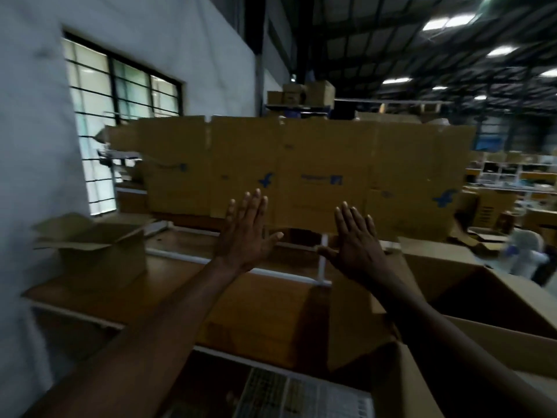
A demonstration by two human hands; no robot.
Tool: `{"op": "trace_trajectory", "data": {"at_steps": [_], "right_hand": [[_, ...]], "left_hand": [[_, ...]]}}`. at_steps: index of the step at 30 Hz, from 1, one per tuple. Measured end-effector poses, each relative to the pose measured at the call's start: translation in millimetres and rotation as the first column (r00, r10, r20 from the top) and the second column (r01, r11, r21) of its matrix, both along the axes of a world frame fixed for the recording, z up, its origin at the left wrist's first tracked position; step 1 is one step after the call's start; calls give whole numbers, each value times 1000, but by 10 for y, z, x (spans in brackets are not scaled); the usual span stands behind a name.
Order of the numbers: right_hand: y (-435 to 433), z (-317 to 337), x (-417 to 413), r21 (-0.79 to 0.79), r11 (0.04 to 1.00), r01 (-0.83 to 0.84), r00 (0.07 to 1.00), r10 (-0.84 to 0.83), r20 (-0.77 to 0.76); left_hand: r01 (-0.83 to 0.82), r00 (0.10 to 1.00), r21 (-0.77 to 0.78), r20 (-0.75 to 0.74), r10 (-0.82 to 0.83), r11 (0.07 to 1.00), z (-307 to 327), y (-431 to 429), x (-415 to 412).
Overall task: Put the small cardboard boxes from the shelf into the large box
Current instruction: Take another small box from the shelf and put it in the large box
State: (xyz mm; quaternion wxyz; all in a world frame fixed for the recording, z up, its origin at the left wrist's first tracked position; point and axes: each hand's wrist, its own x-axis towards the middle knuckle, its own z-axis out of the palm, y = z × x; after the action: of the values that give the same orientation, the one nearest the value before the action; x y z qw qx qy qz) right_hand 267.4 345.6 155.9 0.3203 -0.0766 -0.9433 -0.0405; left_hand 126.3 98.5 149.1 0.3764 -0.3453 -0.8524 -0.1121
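Note:
My left hand (pixel 245 233) and my right hand (pixel 357 241) are raised side by side over the wooden shelf top (pixel 180 276), palms forward, fingers spread, holding nothing. They hang in front of a wide flattened cardboard sheet (pixel 301 170) with blue logos that stands upright at the back. A small cardboard box (pixel 99 251) with open flaps sits on the shelf at the left, apart from both hands. The large open box (pixel 494 303) is at the lower right, beside my right forearm.
A white wall with a barred window (pixel 120 116) is on the left. White rails (pixel 271 270) cross the shelf top. More boxes are stacked high at the back (pixel 301 93). A person in white (pixel 526 254) stands at the far right. A grille-like panel (pixel 301 396) lies below.

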Motion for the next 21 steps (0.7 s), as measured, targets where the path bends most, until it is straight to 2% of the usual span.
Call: {"op": "trace_trajectory", "data": {"at_steps": [5, 11, 16, 21], "right_hand": [[-1440, -203, -997, -42, 991, -129, 985, 133, 109], [-2974, -435, -1951, -111, 964, -240, 944, 258, 205], [-3762, -541, -2771, -237, 933, -270, 900, 332, 281], [-4220, -674, -3732, -244, 917, -314, 885, 376, 275]], "left_hand": [[-83, 993, -87, 80, 90, 993, -193, -1634, -687], [-120, 970, -115, 198, 141, 986, -423, -3347, -1369], [-166, 960, -105, 210, 185, 981, -540, -4255, -1940], [-223, 943, -147, 220, 251, 964, -554, -4712, -2726]]}}
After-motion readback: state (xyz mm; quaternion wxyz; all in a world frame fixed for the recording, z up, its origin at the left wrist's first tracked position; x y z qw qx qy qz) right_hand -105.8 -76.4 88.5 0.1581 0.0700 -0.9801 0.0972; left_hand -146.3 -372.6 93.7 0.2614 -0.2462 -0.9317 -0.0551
